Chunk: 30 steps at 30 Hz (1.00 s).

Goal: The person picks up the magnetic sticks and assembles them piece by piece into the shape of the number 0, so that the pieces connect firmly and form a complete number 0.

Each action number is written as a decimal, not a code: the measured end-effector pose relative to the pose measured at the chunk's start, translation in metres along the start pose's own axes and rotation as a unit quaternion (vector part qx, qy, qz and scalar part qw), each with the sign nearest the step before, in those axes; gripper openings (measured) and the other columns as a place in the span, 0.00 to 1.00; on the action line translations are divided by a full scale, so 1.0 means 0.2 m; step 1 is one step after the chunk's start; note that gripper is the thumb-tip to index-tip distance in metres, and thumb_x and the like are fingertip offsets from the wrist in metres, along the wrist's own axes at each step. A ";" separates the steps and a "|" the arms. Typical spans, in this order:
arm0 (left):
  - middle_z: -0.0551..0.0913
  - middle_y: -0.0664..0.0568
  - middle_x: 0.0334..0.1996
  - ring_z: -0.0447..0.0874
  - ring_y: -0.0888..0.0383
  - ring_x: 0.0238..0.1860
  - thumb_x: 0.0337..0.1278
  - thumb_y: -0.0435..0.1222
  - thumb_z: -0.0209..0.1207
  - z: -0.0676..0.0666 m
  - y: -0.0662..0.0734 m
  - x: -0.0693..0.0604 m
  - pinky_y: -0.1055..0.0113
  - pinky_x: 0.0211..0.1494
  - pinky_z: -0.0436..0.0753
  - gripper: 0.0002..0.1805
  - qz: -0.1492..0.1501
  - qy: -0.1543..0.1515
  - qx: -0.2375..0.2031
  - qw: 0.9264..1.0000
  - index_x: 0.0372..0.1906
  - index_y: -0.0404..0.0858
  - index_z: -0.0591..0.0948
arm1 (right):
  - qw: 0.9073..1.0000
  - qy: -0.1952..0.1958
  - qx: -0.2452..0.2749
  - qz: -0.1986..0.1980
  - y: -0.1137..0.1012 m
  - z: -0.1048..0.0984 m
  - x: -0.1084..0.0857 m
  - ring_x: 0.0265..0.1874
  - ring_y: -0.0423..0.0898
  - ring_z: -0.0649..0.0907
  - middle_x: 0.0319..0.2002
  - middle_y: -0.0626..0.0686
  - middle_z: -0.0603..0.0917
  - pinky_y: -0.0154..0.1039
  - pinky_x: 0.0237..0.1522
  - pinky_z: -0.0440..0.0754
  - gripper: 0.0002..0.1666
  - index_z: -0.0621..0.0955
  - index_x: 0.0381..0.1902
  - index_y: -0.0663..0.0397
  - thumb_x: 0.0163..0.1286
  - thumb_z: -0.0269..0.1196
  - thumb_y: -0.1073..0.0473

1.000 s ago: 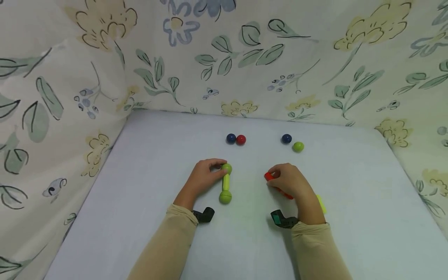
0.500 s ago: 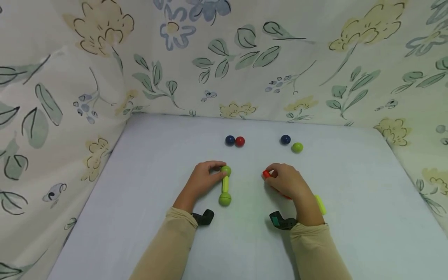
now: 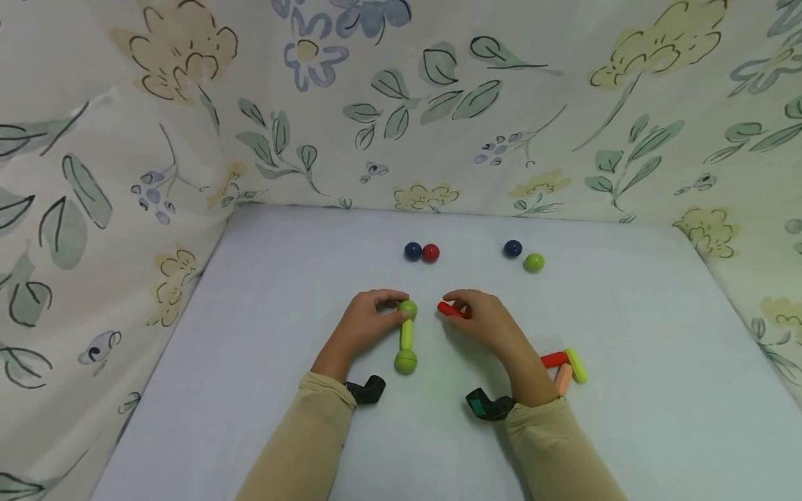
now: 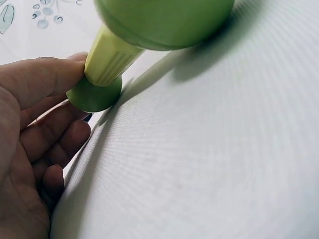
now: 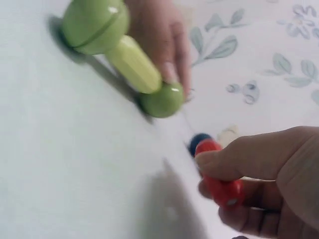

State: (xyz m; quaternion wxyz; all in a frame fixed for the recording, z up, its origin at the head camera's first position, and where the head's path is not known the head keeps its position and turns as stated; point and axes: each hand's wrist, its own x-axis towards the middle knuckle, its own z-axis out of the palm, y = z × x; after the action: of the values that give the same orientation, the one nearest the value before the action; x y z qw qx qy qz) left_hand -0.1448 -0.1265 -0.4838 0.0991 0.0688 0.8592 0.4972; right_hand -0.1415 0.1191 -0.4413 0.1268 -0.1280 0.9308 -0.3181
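Two green balls joined by a yellow-green stick form a dumbbell shape [image 3: 406, 335] lying on the white table. My left hand [image 3: 363, 325] pinches its far ball between thumb and fingers; in the left wrist view the thumb tip also meets the stick [image 4: 107, 57]. The near ball [image 3: 406, 361] is untouched. To the right, my right hand [image 3: 491, 323] pinches a short red stick [image 3: 450, 309] between thumb and fingers. Its free end points left at the far ball, with a small gap between. The right wrist view shows the red stick [image 5: 219, 181] tilted.
Behind the hands lie a dark blue ball [image 3: 413, 251] beside a red ball [image 3: 430, 253]. Farther right are another blue ball [image 3: 512, 248] and a green ball [image 3: 534, 262]. Beside my right forearm lie red [image 3: 554, 360], yellow-green [image 3: 576, 365] and orange [image 3: 563, 379] sticks. Floral cloth [image 3: 438, 104] encloses the table.
My right hand has moved left with the red stick, close to the far green ball, uncovering sticks by the forearm. The left hand keeps its pinch and has hardly moved.
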 end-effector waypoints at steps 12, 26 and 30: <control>0.81 0.62 0.56 0.74 0.57 0.64 0.60 0.50 0.64 0.01 -0.01 0.00 0.52 0.70 0.69 0.18 0.029 -0.021 0.027 0.999 0.55 0.55 0.84 | 0.997 0.036 0.054 -0.052 0.05 0.14 0.04 0.41 0.45 0.79 0.43 0.48 0.83 0.43 0.47 0.78 0.17 0.85 0.51 0.48 0.63 0.69 0.57; 0.82 0.62 0.55 0.74 0.57 0.63 0.61 0.49 0.64 0.00 -0.01 0.00 0.52 0.69 0.69 0.18 0.041 -0.028 0.022 0.999 0.55 0.53 0.84 | 0.990 0.036 0.092 -0.101 0.08 0.17 0.06 0.44 0.43 0.78 0.44 0.47 0.83 0.44 0.51 0.76 0.17 0.85 0.53 0.45 0.66 0.67 0.57; 0.82 0.63 0.55 0.74 0.57 0.64 0.61 0.49 0.64 0.00 -0.01 -0.01 0.52 0.69 0.70 0.18 0.040 -0.029 0.023 0.999 0.55 0.54 0.84 | 0.991 0.036 0.087 -0.100 0.08 0.18 0.06 0.43 0.43 0.78 0.43 0.46 0.83 0.42 0.49 0.76 0.17 0.85 0.53 0.45 0.66 0.67 0.57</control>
State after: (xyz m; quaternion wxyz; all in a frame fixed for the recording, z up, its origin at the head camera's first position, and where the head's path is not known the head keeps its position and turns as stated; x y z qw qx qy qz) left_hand -0.1437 -0.1279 -0.4846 0.1027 0.1196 0.8638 0.4785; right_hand -0.1435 0.1083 -0.4800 0.0711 -0.1974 0.8861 -0.4133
